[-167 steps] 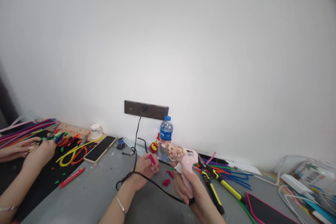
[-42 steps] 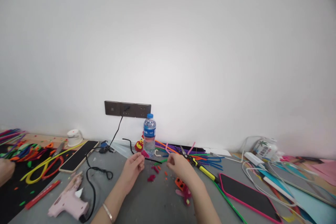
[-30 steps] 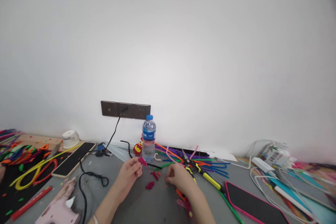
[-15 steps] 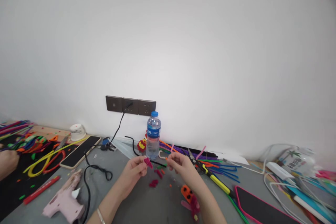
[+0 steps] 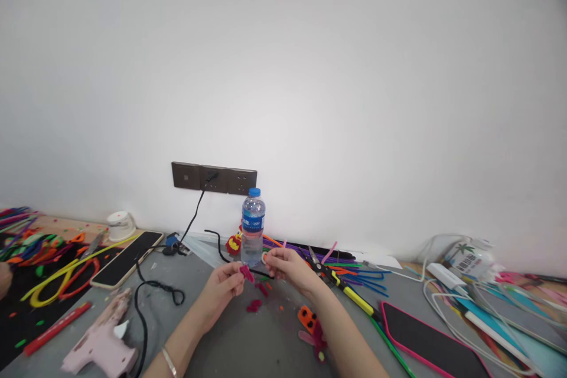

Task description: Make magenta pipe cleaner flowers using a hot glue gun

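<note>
My left hand (image 5: 224, 288) is closed, its thumb and fingertips pinching a fuzzy magenta pipe-cleaner piece (image 5: 247, 273). Just right of it, my right hand (image 5: 287, 266) has its fingers pressed together. Whatever it holds is mostly hidden; a small pale curl (image 5: 264, 257) shows by the fingertips. Cut magenta scraps (image 5: 254, 306) lie on the table below the hands. Beside my right forearm rests a fuzzy figure with an orange, black-spotted part (image 5: 306, 318) and a magenta part (image 5: 318, 342). A water bottle (image 5: 253, 227) stands upright behind my hands.
Pliers with yellow handles (image 5: 354, 298) and a pink-edged phone (image 5: 429, 342) lie right. Left are a pink glue gun (image 5: 101, 345), a black cord (image 5: 140, 313), another phone (image 5: 128, 260) and orange scissors (image 5: 84, 277). Another person's hand (image 5: 4, 279) shows at the far left edge.
My right hand has moved left, closer to my left hand. The view has turned slightly right, so the scene sits further left. My left hand keeps the magenta piece.
</note>
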The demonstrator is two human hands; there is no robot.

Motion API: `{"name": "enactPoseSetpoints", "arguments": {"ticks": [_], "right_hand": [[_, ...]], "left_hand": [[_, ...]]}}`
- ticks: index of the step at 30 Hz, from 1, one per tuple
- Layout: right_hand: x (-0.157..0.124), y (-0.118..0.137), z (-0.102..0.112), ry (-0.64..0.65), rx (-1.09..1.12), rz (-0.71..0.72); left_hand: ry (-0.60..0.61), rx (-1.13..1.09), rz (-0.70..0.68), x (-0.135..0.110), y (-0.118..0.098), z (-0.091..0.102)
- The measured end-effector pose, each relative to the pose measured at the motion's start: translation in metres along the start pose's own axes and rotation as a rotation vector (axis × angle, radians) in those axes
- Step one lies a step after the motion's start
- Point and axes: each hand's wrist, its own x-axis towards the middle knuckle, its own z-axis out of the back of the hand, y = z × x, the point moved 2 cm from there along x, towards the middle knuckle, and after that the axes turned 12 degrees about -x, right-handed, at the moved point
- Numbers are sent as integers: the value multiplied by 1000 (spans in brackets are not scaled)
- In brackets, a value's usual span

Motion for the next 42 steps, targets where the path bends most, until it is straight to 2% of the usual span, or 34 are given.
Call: {"name": "enactPoseSetpoints", "arguments": {"ticks": [3,6,12,18,23,29,42], "right_hand": [[1,-3,2,23,26,-7],[-6,5,1,21,124,-12],[-26,28,-20,87,203,-8],[-33,34,-32,104,217,6],[-33,37,-27,84,62,-54],[-40,45,-24,98,-81,-7],[-39,41,-31,95,-151,9]], "left_hand": [[-15,-6,1,1,1,1],[-27,-6,13,1,1,1],[6,5,23,-1,0,-4],[29,19,29,-3,0,-8],[34,31,22,-4,-1,-10],[59,56,31,-5,-1,-12],[53,79,37,-6,1,-10]]}}
